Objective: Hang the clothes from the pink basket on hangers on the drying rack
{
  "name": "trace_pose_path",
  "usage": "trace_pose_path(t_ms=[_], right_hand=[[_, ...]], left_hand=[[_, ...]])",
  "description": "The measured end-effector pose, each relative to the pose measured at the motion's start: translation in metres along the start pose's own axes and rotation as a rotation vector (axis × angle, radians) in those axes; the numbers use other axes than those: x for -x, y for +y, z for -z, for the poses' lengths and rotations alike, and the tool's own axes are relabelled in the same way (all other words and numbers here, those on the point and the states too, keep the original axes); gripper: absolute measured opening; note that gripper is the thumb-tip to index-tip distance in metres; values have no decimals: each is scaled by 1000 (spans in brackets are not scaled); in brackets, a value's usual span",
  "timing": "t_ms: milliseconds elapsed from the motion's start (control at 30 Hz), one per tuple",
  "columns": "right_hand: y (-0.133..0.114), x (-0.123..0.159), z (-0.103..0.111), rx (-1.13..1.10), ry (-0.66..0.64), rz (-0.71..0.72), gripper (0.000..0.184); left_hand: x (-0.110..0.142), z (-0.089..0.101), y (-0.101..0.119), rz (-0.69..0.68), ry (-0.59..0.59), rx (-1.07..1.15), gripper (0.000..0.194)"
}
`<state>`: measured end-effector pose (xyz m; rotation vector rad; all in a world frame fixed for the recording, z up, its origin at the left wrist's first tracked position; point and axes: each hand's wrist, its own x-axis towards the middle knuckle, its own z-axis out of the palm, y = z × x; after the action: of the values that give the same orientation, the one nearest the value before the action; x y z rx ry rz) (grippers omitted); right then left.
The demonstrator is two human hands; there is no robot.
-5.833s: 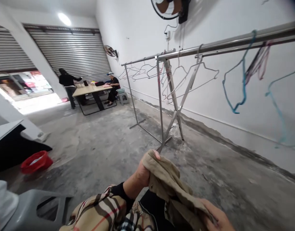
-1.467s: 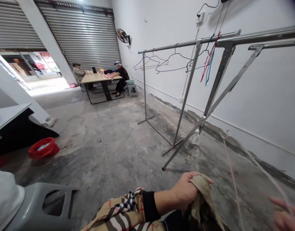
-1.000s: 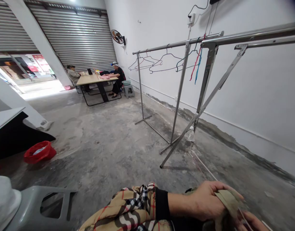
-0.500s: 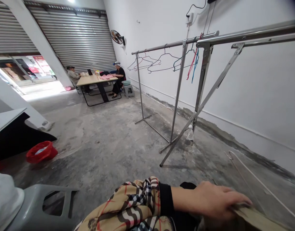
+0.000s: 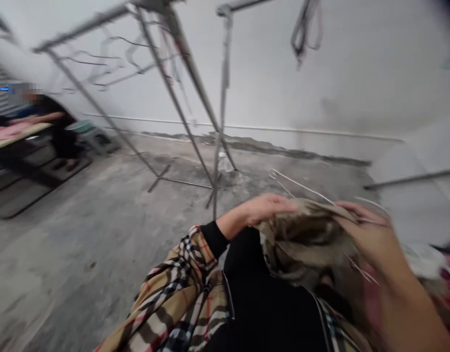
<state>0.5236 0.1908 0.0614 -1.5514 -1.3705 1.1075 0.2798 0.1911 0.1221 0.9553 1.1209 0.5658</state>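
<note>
A khaki garment is bunched in front of me over my lap. My left hand grips its left edge, the plaid sleeve trailing behind the wrist. My right hand holds the garment's right side together with a thin white wire hanger, whose wires stick out to the left and past my fingers. The picture is smeared by motion.
A steel clothes rack with several empty hangers stands ahead on the concrete floor by the white wall. A person sits at a table at far left, with a small stool nearby. A pile of cloth lies at right.
My head has swung right, so the rack now stands centre-left. Both hands have risen with the khaki garment, and the wire hanger now lies against the cloth in my right hand.
</note>
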Motion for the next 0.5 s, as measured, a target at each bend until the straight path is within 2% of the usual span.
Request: trace_pose_path(t_ms=[33,133,200,333,433,500], right_hand=[[1,-1,1,-23,-1,-12,30],[12,0,9,-74,23,-19,40],[24,10,19,-94,118,-1,37],[53,46,48,-211,292,20,33],[69,76,70,-320,225,-81,41],[75,90,80,-253,173,-122,45]], left_hand=[[-7,1,3,-5,11,127,32],[-30,0,7,15,-48,229,33],[-42,-4,4,46,-55,292,28],[-59,-11,-2,84,25,351,22],[-68,-17,1,84,68,320,21],[-72,-22,6,75,86,316,21]])
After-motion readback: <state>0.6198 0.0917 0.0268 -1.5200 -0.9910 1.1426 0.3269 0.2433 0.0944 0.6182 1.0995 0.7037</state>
